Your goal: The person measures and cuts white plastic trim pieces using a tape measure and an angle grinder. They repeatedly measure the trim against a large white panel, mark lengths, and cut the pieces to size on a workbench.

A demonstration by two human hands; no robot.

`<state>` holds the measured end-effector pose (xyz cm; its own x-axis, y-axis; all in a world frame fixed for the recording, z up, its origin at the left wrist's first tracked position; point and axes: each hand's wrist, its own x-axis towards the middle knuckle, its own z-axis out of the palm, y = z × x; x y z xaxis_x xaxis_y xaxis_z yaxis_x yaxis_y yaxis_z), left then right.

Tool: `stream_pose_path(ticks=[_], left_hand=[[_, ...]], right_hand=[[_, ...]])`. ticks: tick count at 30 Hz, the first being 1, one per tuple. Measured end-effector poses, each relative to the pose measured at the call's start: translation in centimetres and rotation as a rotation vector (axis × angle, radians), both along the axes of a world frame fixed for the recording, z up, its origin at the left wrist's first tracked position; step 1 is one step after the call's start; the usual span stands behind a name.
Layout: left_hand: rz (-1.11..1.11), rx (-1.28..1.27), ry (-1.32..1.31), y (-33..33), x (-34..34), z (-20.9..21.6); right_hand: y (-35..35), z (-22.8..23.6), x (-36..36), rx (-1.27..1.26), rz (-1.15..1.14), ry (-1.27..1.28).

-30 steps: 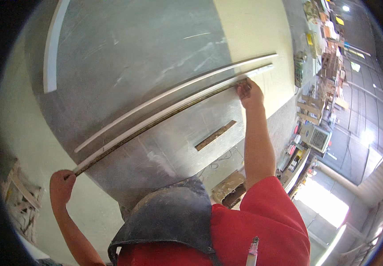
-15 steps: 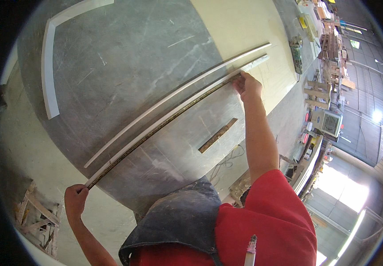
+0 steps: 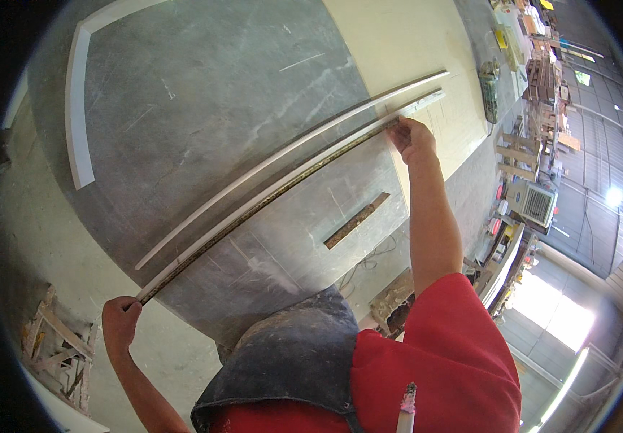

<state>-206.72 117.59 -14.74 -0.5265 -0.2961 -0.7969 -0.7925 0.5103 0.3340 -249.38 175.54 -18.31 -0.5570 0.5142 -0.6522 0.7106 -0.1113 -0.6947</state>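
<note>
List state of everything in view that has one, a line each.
Left hand: closed on the dark speckled strip's left end
Right hand: closed at its right end
Dark speckled strip: held, close along a white bar
Thin white strip: lying loose, untouched
Short brown strip: lying on the grey tabletop, untouched
Ceiling lamp: lit
Air conditioner: on or off, can't tell

Left fingers [image 3: 132, 303], right fingers [image 3: 400, 130] on long strip [image 3: 268, 192]
</note>
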Motion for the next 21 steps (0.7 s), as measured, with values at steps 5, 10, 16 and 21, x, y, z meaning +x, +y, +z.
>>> stream_pose_path(ticks=[5,10,16,21], left_hand=[[-0.01,0.009,-0.035,-0.5,0.2,-0.3],[-0.032,-0.028,-0.046,-0.2,0.2,-0.1],[-0.049,-0.055,-0.073,0.5,-0.3,0.7],[-0.036,-0.03,-0.026,0.3,0.2,2.1]], right_hand=[[-0.3,0.0,0.3,-0.017,-0.027,0.009],[-0.8,0.0,0.9,-0.003,-0.067,0.036],[-2.1,0.8,2.3,0.001,-0.114,0.09],[-2.6,2.5,3.9,-0.043,-0.111,0.204]])
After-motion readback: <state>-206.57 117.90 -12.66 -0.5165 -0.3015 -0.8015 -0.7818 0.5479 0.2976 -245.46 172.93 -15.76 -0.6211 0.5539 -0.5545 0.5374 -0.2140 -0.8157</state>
